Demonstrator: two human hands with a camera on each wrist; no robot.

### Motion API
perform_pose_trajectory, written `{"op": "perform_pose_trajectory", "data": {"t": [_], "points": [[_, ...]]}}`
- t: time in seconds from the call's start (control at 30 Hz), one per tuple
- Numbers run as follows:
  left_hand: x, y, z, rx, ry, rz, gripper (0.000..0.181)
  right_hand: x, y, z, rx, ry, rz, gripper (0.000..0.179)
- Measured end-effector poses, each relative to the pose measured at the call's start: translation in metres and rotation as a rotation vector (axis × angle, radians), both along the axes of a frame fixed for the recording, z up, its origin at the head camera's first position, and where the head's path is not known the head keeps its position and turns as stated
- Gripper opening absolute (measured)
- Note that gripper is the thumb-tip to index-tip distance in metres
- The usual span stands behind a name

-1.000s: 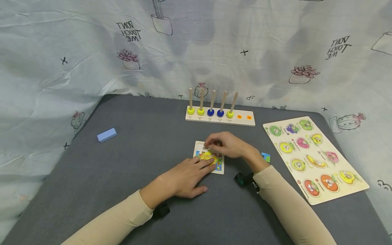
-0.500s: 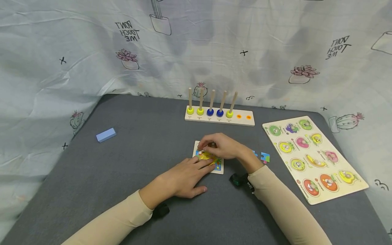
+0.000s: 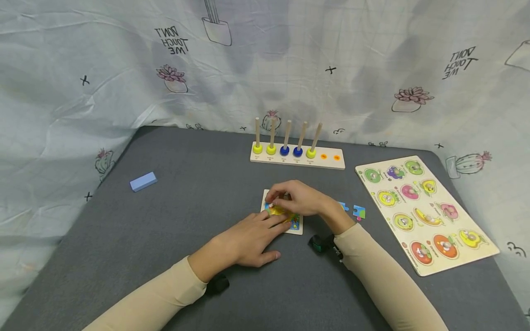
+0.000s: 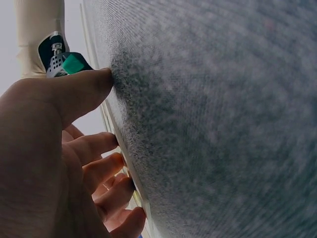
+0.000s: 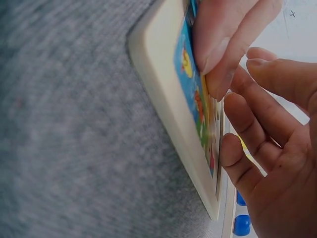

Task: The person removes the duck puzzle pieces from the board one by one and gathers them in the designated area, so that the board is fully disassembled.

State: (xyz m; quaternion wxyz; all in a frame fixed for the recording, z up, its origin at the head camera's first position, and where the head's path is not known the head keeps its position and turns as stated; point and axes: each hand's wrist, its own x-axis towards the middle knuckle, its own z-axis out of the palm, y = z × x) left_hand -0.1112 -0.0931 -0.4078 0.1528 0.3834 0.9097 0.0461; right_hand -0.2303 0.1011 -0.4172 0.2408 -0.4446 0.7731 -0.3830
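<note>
A small jigsaw puzzle [image 3: 295,225] with a bright picture in blue, yellow and green lies in a pale wooden frame [image 5: 163,84] on the dark table. My left hand [image 3: 252,239] rests across its lower left part, fingers outstretched and thumb out to the side on the table. Over the frame's upper left corner is my right hand [image 3: 299,198], fingers bent down and thumb close to the index finger. The fingertips hide that corner, and I cannot tell whether a piece is between them. In the right wrist view, the ring and little fingers curl at the frame's edge.
Two loose jigsaw pieces, one blue [image 3: 343,206] and one blue and green [image 3: 359,212], lie right of my right wrist. A fruit peg board [image 3: 428,216] is farther right. Behind stands a peg stand [image 3: 297,155] with yellow and blue rings. A blue block [image 3: 143,182] lies left.
My right hand has shifted slightly left over the frame's upper left corner, uncovering the loose blue piece beside its wrist. My left hand has stayed in place.
</note>
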Motion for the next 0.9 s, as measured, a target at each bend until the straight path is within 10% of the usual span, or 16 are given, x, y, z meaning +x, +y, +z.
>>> {"op": "perform_pose_trajectory", "data": {"t": [0.9], "points": [[0.0013,0.0005,-0.0021,-0.010,0.012,-0.003,0.073,-0.0022,-0.0036,-0.0042,-0.009,-0.049,-0.005,0.018]]}}
